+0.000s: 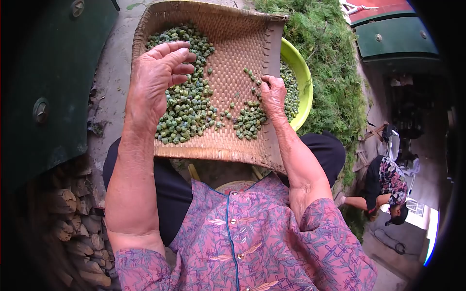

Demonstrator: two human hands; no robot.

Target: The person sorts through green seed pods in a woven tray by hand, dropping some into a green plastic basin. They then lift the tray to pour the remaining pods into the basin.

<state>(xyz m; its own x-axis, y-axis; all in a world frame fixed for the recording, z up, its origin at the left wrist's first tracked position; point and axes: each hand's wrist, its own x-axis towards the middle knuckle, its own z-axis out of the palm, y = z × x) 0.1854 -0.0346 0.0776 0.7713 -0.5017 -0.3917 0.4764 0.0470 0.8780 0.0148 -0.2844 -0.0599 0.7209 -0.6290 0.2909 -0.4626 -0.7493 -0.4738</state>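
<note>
At the far left stands a dark green metal panel [46, 87], with stacked firewood [73, 223] below it; next comes the left hand [155, 85], its grip released, fingers spread and slightly curled, hovering over or lightly touching the larger heap of small green seeds [187, 106]; whether the palm rests on them cannot be told. The heap lies on the left half of a woven winnowing basket [233, 58], which rests across the person's lap, tilted away from the body; the weave looks stiff yet light, best held by its thick rim. A smaller cluster of seeds [248, 121] sits right of centre; the right hand [273, 97] touches it, fingertips pinched loosely as if picking among them, though whether anything is held is hidden. The seeds seem small, hard, light and apt to roll, so best scooped or pinched in a cupped hand. Just beyond the basket's right edge is a lime-green bowl [303, 77] holding more seeds; behind it a mound of green cuttings [330, 58]; at far right another person [386, 186] bends over.
</note>
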